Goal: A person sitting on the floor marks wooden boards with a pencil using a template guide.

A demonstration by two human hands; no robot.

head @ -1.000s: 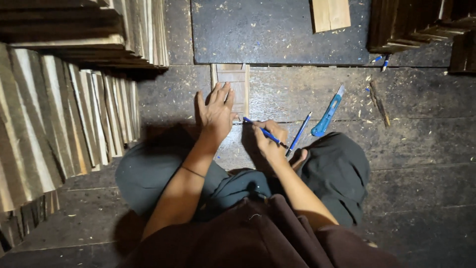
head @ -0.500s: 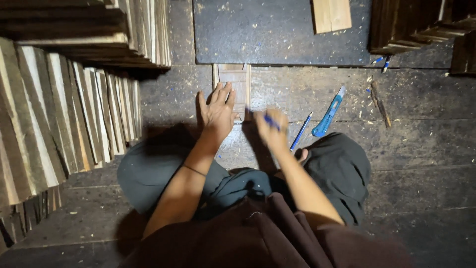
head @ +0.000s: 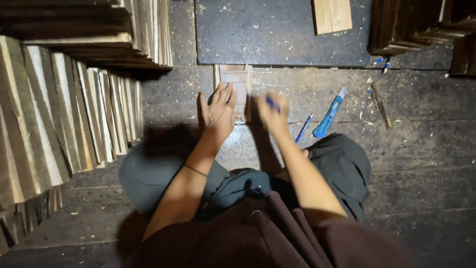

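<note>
Left hand [head: 218, 110] spread flat on wood strip [head: 237, 84], right hand [head: 271, 113] clenched around blue pen [head: 272, 103]

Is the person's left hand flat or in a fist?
Flat: the left hand lies spread, fingers apart, pressing on the small pale wooden board.

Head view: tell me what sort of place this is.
Probably a small woodworking shop, with the work done on the floor. Rows of thin wood slats stand stacked on edge, shavings litter the plank floor, and a blue utility knife lies by the right hand, which holds a blue pen.
</note>
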